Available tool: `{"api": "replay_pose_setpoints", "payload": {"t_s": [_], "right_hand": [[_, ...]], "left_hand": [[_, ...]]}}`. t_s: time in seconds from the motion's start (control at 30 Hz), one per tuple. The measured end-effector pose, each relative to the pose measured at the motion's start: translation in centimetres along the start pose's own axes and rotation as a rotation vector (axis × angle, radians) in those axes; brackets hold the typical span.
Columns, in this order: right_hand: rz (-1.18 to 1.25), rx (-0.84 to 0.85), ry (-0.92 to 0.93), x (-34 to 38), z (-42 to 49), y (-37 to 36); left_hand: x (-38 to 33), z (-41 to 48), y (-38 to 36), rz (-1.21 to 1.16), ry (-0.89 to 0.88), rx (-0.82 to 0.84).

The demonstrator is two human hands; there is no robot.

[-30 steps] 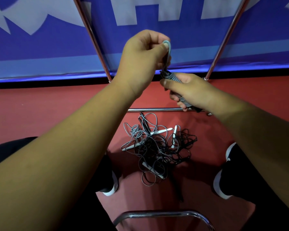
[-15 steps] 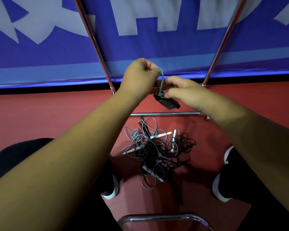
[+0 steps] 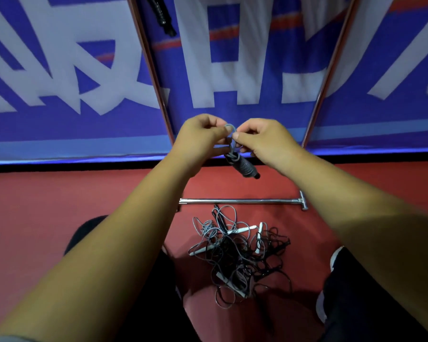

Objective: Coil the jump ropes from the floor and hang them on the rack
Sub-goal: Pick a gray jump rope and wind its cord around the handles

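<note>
A coiled grey jump rope [image 3: 242, 165] with dark ribbed handles hangs between my hands. My left hand [image 3: 200, 137] and my right hand [image 3: 262, 137] each pinch the small grey loop at its top, thumbs almost meeting. Below, on the red floor, lies a tangled pile of grey and black jump ropes [image 3: 237, 253] with white handles. The chrome rack [image 3: 156, 82] rises in two slanted poles before the banner, joined by a low crossbar [image 3: 242, 200]. A dark rope handle [image 3: 162, 14] hangs near the top of the left pole.
A blue and white banner [image 3: 59, 77] fills the back. My dark-trousered legs and shoes [image 3: 336, 260] flank the pile on the red floor [image 3: 59, 193].
Both hands have come together on the rope's top loop. My right hand let go of the handles and now pinches the loop; the bundle hangs below. The view has tilted upward.
</note>
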State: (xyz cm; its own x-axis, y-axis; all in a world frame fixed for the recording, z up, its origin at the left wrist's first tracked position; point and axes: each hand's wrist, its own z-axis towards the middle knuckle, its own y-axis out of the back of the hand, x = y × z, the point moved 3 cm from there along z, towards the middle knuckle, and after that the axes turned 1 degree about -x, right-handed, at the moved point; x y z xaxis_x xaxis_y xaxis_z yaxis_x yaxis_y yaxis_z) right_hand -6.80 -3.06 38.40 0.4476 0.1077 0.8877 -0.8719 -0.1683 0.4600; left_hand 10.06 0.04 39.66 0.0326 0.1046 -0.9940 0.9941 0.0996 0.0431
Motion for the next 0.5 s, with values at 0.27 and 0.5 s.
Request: {"api": "replay_pose_setpoints", "payload": {"t_s": [0.27, 0.5], "right_hand": [[0.049, -0.027, 0.106, 10.8, 0.2, 3.5], [0.024, -0.076, 0.209, 19.9, 0.9, 6.4]], "left_hand": [[-9.7, -1.6, 2.1, -0.012, -0.196, -0.062], [-18.3, -1.7, 3.7, 0.036, -0.365, -0.139]]}}
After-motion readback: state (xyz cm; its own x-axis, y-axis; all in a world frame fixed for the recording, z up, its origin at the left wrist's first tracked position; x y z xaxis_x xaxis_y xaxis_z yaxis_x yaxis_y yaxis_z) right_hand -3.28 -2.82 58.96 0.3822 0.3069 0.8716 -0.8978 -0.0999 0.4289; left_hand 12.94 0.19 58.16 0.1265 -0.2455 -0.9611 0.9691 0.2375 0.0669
